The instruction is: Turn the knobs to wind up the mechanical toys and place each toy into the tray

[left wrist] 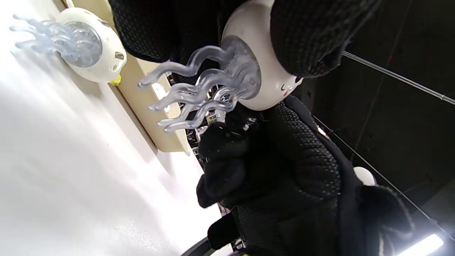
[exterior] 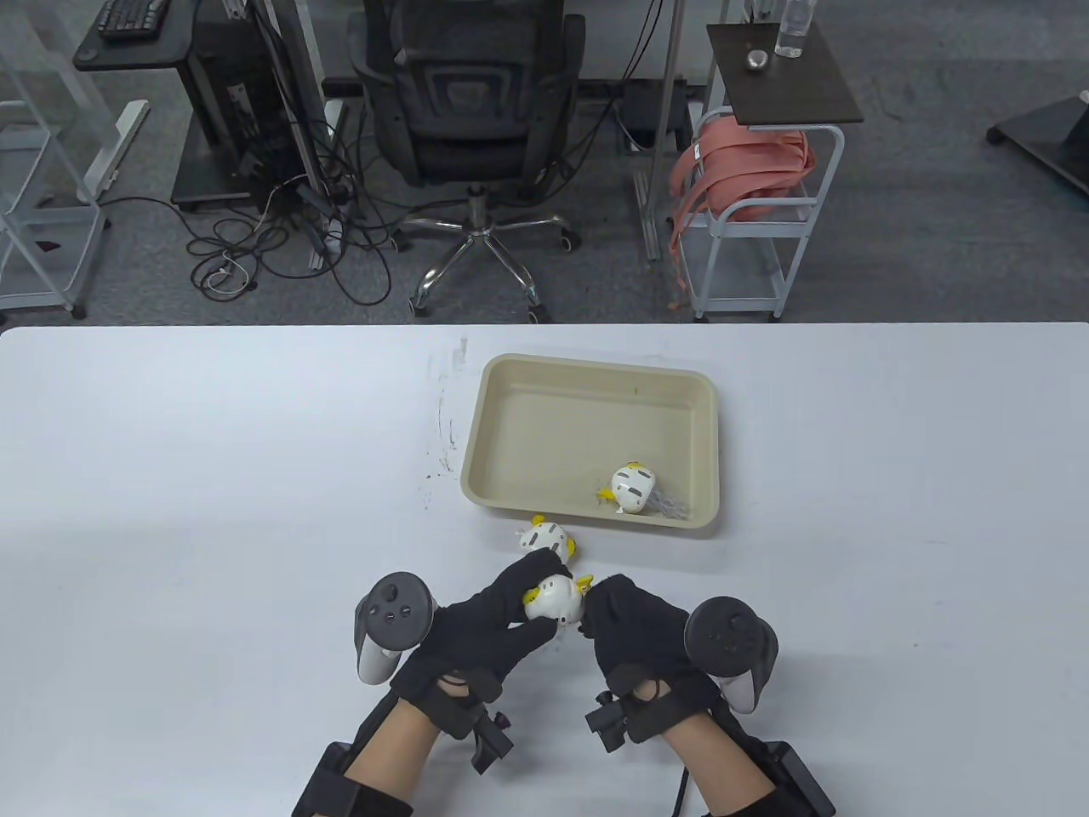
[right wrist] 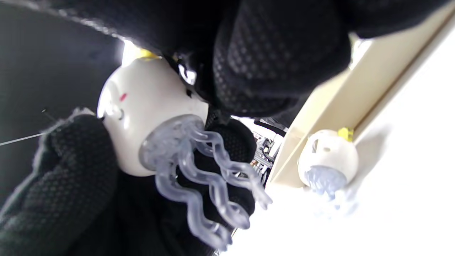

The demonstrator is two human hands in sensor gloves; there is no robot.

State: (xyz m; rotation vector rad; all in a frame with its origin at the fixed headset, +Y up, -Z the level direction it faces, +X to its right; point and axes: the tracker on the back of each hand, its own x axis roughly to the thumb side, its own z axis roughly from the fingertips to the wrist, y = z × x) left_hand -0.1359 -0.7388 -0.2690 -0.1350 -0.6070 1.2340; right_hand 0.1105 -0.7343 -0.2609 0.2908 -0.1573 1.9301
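A white jellyfish toy with clear wavy tentacles is held above the table between both hands. My left hand grips its round body. The fingers of my right hand pinch the yellow knob on the toy's side, mostly hidden by the glove. A second jellyfish toy stands on the table just in front of the beige tray. A third jellyfish toy lies in the tray's near right corner.
The tray's near wall stands right behind the loose toy. Beyond the white table are an office chair, floor cables and a trolley with a pink bag.
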